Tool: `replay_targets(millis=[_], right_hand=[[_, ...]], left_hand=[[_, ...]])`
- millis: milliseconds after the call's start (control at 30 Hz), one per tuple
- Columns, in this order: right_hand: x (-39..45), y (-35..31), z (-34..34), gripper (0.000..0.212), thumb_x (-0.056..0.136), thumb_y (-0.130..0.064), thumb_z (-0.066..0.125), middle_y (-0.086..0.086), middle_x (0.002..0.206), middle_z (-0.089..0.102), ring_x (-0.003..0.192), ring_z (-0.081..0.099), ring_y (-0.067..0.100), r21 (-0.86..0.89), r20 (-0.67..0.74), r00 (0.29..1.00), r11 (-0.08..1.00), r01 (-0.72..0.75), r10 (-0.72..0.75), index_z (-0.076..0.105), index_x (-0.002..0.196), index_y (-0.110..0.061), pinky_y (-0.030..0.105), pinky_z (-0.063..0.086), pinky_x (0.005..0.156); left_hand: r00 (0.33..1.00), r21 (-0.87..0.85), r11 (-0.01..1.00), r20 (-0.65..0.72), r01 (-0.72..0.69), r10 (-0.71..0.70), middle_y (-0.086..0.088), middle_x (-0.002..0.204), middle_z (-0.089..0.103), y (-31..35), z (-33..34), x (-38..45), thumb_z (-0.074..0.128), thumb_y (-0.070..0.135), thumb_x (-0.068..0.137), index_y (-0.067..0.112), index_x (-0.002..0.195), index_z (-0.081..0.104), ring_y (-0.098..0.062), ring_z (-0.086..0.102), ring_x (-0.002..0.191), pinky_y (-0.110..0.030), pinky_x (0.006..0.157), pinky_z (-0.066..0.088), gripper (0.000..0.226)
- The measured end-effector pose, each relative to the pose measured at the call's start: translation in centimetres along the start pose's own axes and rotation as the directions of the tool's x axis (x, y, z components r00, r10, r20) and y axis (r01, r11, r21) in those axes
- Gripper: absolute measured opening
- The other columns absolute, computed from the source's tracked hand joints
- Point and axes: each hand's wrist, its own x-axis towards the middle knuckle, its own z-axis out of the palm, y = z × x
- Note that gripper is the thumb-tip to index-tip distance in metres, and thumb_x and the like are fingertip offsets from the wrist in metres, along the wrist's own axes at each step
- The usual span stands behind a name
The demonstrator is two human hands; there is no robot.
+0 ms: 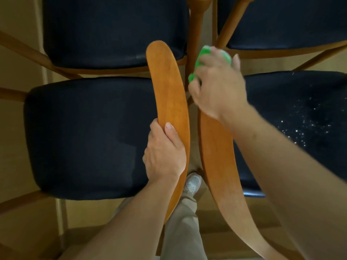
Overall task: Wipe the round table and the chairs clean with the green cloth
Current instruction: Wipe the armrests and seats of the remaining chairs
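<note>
View from a person's head, looking straight down between chairs. Four dark blue padded seats fill the view, two on the left and two on the right, each set in an orange-brown wooden frame. The near left seat [82, 137] shows whole; the far left seat [112, 30] and far right seat [285, 21] are cut off by the top edge, and the near right seat [300, 113] is partly covered by the right forearm. White specks are scattered over the near right seat.

Two curved wooden backrests run up the middle, side by side with a narrow gap between them. The left hand [165, 152] grips the left backrest [167, 81], fingers wrapped round its edge and the thumb lying on top. The right hand [217, 85] is closed around the green cloth [203, 53], which is bunched at the far end of the right backrest [217, 156]. The hand hides most of the cloth and is blurred, so whether the cloth touches the wood cannot be told.

Wooden legs [196, 21] of the far chairs rise close behind the cloth. Below, in the gap, one grey shoe [192, 184] and a beige trouser leg [182, 228] stand on a tan floor [16, 62]. The table is out of view.
</note>
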Motion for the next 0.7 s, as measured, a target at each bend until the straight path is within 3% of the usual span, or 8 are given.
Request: replay_targets(millis=[67, 200, 333, 433, 533, 700], right_hand=[[-4.0, -1.2, 1.1, 0.042, 0.092, -0.032, 0.031, 0.005, 0.137, 0.052, 0.143, 0.027, 0.023, -0.015, 0.018, 0.998, 0.998, 0.063, -0.063, 0.068, 0.101, -0.014, 0.057, 0.012, 0.117], [-12.3, -2.4, 3.8, 0.041, 0.094, -0.028, 0.036, 0.008, 0.145, 0.047, 0.141, 0.033, 0.030, 0.016, -0.054, 0.998, 0.999, 0.040, -0.039, 0.064, 0.121, -0.012, 0.052, 0.019, 0.116], [-21.1, -1.9, 6.4, 0.047, 0.089, -0.027, 0.041, 0.005, 0.151, 0.036, 0.146, 0.019, 0.025, -0.062, 0.047, 0.991, 0.990, 0.125, -0.122, 0.055, 0.134, -0.019, 0.049, 0.017, 0.117], [-25.5, -1.2, 6.8, 0.041, 0.100, -0.033, 0.028, 0.003, 0.149, 0.037, 0.147, 0.015, 0.022, -0.075, 0.061, 0.995, 0.994, 0.085, -0.081, 0.045, 0.137, -0.026, 0.045, 0.016, 0.113], [-24.0, -1.4, 6.2, 0.047, 0.101, -0.039, 0.014, 0.005, 0.149, 0.034, 0.138, 0.031, 0.028, -0.073, 0.074, 0.997, 0.997, 0.018, -0.012, 0.041, 0.138, -0.028, 0.050, 0.017, 0.112], [-14.2, -1.5, 4.2, 0.048, 0.100, -0.040, 0.024, 0.006, 0.156, 0.029, 0.145, 0.021, 0.028, 0.073, 0.009, 0.996, 0.994, -0.084, 0.084, 0.034, 0.146, -0.029, 0.061, 0.027, 0.110]], left_hand=[[1.000, -0.012, 1.000, 0.016, -0.002, 0.003, 0.002, 0.103, 0.061, 0.0, -0.1, 0.0, 0.017, 0.050, 0.098, 0.019, 0.127, 0.044, -0.019, 0.063, 0.086, -0.041, 0.075, 0.054, 0.050], [1.000, -0.026, 1.000, 0.023, 0.001, 0.000, 0.002, 0.099, 0.061, 0.2, -0.2, 0.0, 0.015, 0.049, 0.098, 0.020, 0.125, 0.044, -0.018, 0.062, 0.082, -0.044, 0.071, 0.054, 0.049], [1.000, -0.031, 1.000, 0.028, 0.001, 0.000, 0.000, 0.101, 0.062, 0.3, -0.3, 0.1, 0.011, 0.051, 0.096, 0.019, 0.126, 0.043, -0.020, 0.062, 0.084, -0.045, 0.072, 0.053, 0.054], [1.000, -0.035, 0.999, 0.027, 0.004, -0.003, -0.001, 0.104, 0.062, 0.3, -0.3, 0.1, 0.011, 0.052, 0.096, 0.020, 0.127, 0.043, -0.022, 0.063, 0.086, -0.048, 0.075, 0.053, 0.055], [1.000, -0.026, 1.000, 0.009, -0.001, 0.001, 0.000, 0.102, 0.061, 0.2, -0.2, 0.1, 0.013, 0.051, 0.098, 0.018, 0.127, 0.043, -0.021, 0.062, 0.085, -0.046, 0.073, 0.053, 0.053], [0.999, -0.002, 1.000, -0.028, -0.022, 0.021, 0.006, 0.094, 0.054, 0.1, 0.0, 0.1, 0.017, 0.049, 0.100, 0.018, 0.124, 0.045, -0.016, 0.057, 0.080, -0.035, 0.068, 0.046, 0.047]])
